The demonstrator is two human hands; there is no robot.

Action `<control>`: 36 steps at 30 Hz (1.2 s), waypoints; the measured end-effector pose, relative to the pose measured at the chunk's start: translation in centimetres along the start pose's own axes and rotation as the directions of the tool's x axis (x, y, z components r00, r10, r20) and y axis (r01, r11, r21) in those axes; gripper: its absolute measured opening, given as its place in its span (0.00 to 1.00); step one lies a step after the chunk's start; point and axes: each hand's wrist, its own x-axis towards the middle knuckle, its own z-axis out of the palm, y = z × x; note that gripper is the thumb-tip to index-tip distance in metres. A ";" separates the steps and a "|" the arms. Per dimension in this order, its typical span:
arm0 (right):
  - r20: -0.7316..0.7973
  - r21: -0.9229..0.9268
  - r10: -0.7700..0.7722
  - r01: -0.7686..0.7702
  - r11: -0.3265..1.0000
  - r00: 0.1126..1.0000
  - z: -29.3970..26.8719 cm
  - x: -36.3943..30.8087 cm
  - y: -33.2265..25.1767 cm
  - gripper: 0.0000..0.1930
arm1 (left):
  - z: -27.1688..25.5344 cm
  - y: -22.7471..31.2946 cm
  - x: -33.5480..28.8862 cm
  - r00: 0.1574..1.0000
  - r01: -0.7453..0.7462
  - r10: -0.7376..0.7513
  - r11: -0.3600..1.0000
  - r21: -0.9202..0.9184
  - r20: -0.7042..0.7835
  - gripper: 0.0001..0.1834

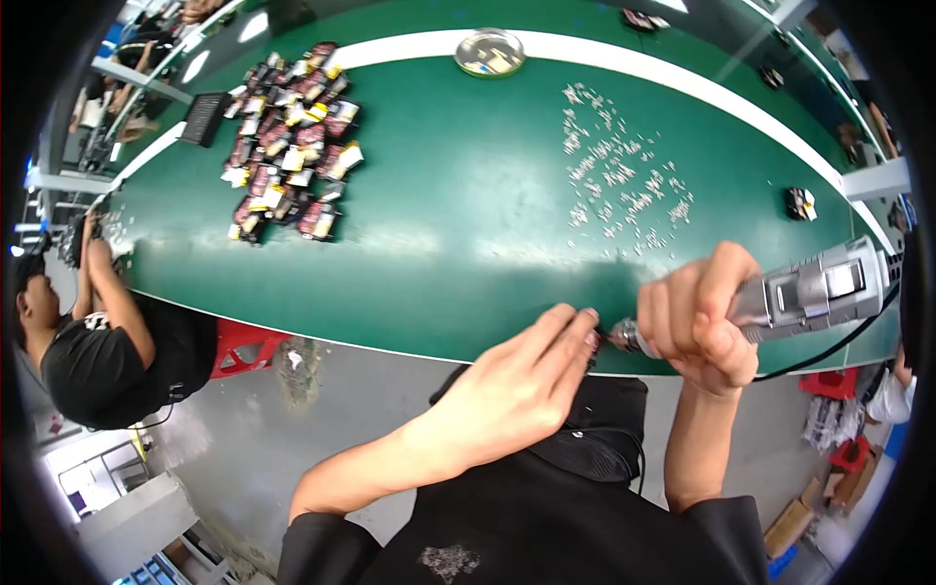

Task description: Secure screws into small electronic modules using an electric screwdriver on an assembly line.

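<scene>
My right hand [701, 317] is wrapped round the front of a grey electric screwdriver [814, 292], which lies nearly level with its cord trailing below. Its tip points left, at a small dark red-and-black part [593, 343] by the table's near edge. My left hand [531, 370] is closed over that part, fingers together, and hides most of it. Beyond my right hand, many tiny silvery screws [616, 175] lie scattered on the green table [439, 175]. A big heap of small black, red and yellow units [290, 146] stands farther left.
A round metal dish [489, 53] with small pale pieces sits at the far edge. A black tray [204, 118] lies beyond the heap; one loose unit [800, 204] rests at right. At far left a person in black [117, 356] works at the table by a red stool [244, 348].
</scene>
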 end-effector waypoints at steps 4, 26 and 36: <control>0.057 0.136 -0.143 0.134 0.982 0.988 -1.3 -0.9 -1.6 0.14 | -1.2 -1.0 -1.3 0.999 0.032 -0.032 0.996 -0.081 -0.001 0.22; -0.299 0.357 -0.007 0.119 0.926 0.954 -2.9 -5.9 1.1 0.08 | 1.0 -7.6 7.7 0.939 0.191 -0.147 0.975 0.114 -0.312 0.12; -0.317 0.432 0.009 0.136 0.891 0.948 -3.3 -6.4 1.1 0.04 | 0.2 -8.5 9.5 0.995 -0.069 0.091 0.898 0.434 -0.030 0.08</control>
